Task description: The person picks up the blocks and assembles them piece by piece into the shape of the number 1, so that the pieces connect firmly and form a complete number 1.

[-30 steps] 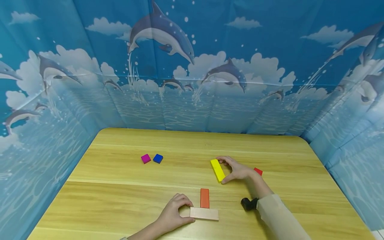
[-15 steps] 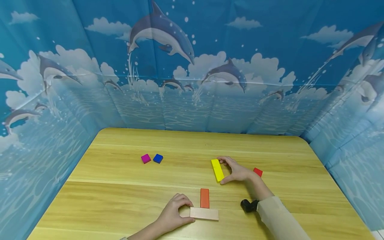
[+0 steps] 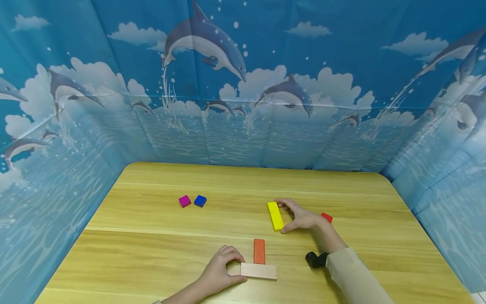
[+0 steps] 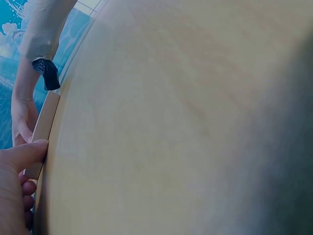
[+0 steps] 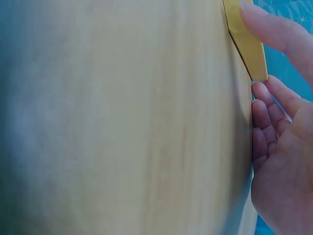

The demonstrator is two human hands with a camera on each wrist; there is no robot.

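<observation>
Yellow block [image 3: 275, 216], lower middle of frame, looks light, rigid, best pinched by its ends, as my curved right hand [image 3: 302, 217] does, my left hand [image 3: 218, 270] pinching the pale block [image 3: 262, 271].

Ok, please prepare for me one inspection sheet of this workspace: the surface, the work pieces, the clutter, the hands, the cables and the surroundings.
Surface: wood-grain tabletop, rounded far corners.
Job's things: yellow rectangular block; plain wooden block; orange-red block just beyond it, contact unclear.
Clutter: magenta block and blue block, side by side, apart; red block, partly hidden.
Hands: left hand grips the plain wooden block's left end; right hand holds the yellow rectangular block.
Cables: nothing seen.
Surroundings: dolphin-print fabric behind and at both sides; black wrist camera beside the beige sleeve.
</observation>
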